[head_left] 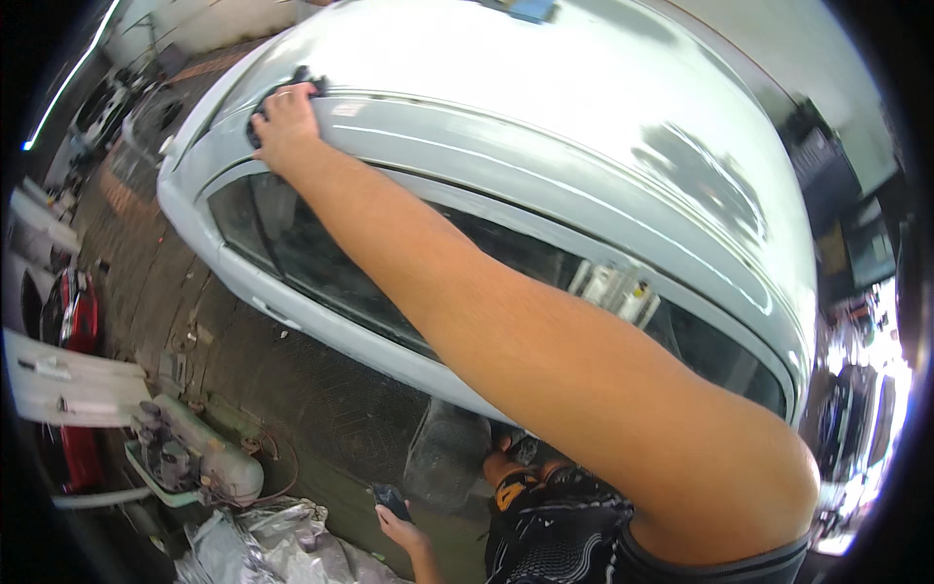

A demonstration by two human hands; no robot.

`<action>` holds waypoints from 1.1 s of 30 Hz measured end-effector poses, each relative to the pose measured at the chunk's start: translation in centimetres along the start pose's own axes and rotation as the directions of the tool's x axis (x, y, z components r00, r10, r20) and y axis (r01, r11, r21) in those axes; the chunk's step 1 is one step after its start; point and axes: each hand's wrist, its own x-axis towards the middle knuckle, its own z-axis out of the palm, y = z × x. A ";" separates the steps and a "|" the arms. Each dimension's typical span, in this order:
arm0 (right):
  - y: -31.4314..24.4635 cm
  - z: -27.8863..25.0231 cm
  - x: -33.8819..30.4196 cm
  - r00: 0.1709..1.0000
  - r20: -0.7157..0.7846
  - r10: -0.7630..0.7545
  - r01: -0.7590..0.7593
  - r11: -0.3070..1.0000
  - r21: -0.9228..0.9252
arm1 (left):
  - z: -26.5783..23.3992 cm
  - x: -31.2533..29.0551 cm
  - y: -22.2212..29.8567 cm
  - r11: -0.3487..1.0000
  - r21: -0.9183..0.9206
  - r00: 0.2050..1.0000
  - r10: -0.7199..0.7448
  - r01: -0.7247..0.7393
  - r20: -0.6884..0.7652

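Observation:
My right arm stretches across a pale grey and white car (pixel 545 165). At the end of it my right hand (pixel 288 122) grips a dark tool (pixel 257 128) on the roof edge, above the side windows. The fingers cover most of that tool, so its exact kind is hidden. A dark phone (pixel 391 501) is in my left hand (pixel 401 530), held low beside my body, well apart from the car.
A silvery fitting (pixel 617 290) sits by the side window. On the roof lies a blue object (pixel 531 10). Low at the left stand an air compressor (pixel 214 456) with a hose, a white panel (pixel 78 380) and crumpled silver sheeting (pixel 277 545). Dark equipment (pixel 822 165) stands at the right.

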 end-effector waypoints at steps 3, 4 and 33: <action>0.9 -0.2 -2.2 0.997 -0.063 -0.032 0.030 0.999 -0.039 | 1.5 -0.1 1.4 0.999 0.017 0.999 0.051 -0.052 0.018; 1.5 -0.2 -3.5 0.997 -0.078 -0.009 0.005 0.999 -0.052 | 2.3 0.0 2.7 0.997 0.037 0.996 0.066 -0.068 0.052; 36.4 -18.2 -72.2 0.808 0.008 0.589 -0.575 0.793 -0.200 | 43.9 -7.3 38.9 0.458 -0.684 0.378 0.883 -0.568 0.277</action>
